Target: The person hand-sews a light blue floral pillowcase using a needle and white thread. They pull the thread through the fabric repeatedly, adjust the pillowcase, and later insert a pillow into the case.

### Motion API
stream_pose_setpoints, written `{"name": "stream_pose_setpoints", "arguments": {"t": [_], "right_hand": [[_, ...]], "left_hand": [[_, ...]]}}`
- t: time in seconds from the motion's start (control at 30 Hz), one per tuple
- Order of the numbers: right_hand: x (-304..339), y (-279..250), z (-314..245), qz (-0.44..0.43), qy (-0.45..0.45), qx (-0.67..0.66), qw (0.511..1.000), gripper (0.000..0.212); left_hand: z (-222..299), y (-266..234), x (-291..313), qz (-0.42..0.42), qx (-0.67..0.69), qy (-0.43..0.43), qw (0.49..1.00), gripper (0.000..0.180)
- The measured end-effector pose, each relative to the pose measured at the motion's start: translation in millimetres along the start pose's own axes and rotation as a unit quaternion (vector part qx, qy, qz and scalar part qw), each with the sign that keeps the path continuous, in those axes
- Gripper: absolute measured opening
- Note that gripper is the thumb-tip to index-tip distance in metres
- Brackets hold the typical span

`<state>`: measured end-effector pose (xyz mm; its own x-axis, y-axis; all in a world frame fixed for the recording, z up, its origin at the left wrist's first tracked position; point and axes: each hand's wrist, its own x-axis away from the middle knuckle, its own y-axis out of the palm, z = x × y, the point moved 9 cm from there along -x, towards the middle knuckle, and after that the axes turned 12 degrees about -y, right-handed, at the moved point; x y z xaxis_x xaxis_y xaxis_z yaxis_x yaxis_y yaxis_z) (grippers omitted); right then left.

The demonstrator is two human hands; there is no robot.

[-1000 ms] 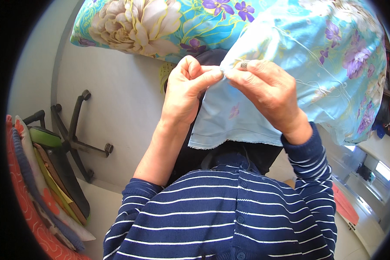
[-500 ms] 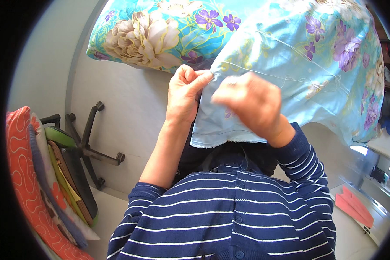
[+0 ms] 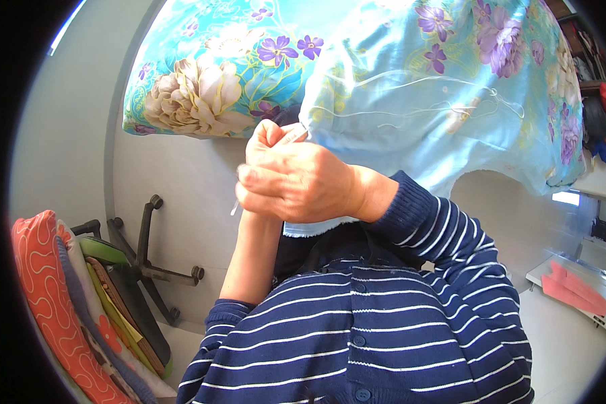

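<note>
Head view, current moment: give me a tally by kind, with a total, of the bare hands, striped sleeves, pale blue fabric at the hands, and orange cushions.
Bare hands: 2 (left hand, right hand)
Striped sleeves: 2 (left sleeve, right sleeve)
Pale blue fabric: 1
Orange cushion: 1
Total: 6

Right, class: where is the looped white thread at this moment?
In the head view, the looped white thread lies in the upper right, across the light-blue floral fabric, mostly above and right of the right hand.

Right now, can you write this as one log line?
left hand: pinching cloth edge | right hand: curled, overlapping left hand, grip unclear | thread: loose on cloth
</note>
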<state>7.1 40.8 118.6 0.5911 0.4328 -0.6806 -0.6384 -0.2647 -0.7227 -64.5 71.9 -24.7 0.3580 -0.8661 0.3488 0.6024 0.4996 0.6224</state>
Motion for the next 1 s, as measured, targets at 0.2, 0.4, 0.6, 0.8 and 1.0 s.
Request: {"name": "stream_pose_setpoints", "arguments": {"t": [0.2,0.4,0.6,0.8,1.0], "right_hand": [[118.5,-42.8,59.6,0.203,0.488,-0.510,0.679,0.007],[460.2,-325.3,-63.6,0.509,0.654,-0.180,0.530,0.023],[591.7,-708.5,-527.6,-0.291,0.818,0.463,0.179,0.039],[512.9,-545.8,-747.7,-0.043,0.904,0.404,-0.135,0.037],[503.5,-536.8,-668.2,0.118,0.853,0.500,0.095,0.036]], "left_hand": [[21.6,-34.0,9.6,0.088,-0.057,0.094,0.990,0.037],[25.4,-44.2,7.1,0.128,-0.116,0.143,0.975,0.038],[6.9,-98.8,-13.0,0.180,-0.082,0.115,0.973,0.039],[30.6,-54.6,-2.2,0.191,-0.176,0.171,0.950,0.039],[17.8,-60.5,-18.5,0.152,-0.145,0.121,0.970,0.035]]}}
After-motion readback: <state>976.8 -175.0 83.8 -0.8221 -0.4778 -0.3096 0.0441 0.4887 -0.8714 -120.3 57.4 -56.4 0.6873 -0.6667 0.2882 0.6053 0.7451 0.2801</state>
